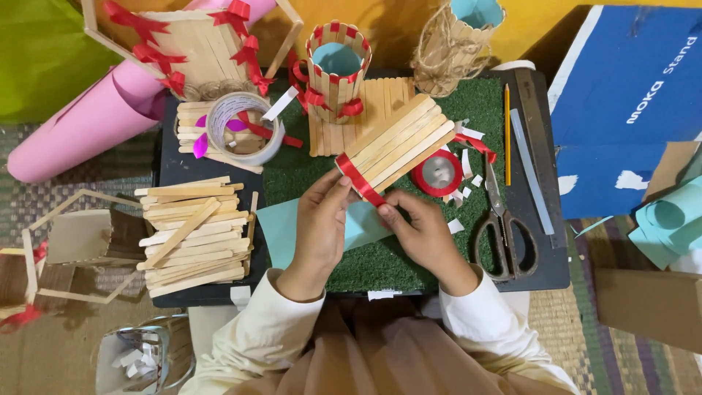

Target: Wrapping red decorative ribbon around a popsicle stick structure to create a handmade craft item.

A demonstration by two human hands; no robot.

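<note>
My left hand (322, 219) and my right hand (420, 230) both hold a flat panel of joined wooden craft sticks (398, 139), tilted up toward the far right. A red ribbon strip (360, 181) runs across the panel's near end. My left fingers press the ribbon's upper part. With thumb and finger, my right hand pinches the ribbon's lower end. Under my hands lies a light blue paper sheet (281, 223) on a green turf mat (307, 172).
A pile of loose wooden sticks (191, 235) lies at left. A clear tape roll (245, 126), a red ribbon spool (437, 173), scissors (503, 227), a pencil (507, 132) and rulers (532, 175) sit on the black board. Stick-made cups (338, 69) stand behind.
</note>
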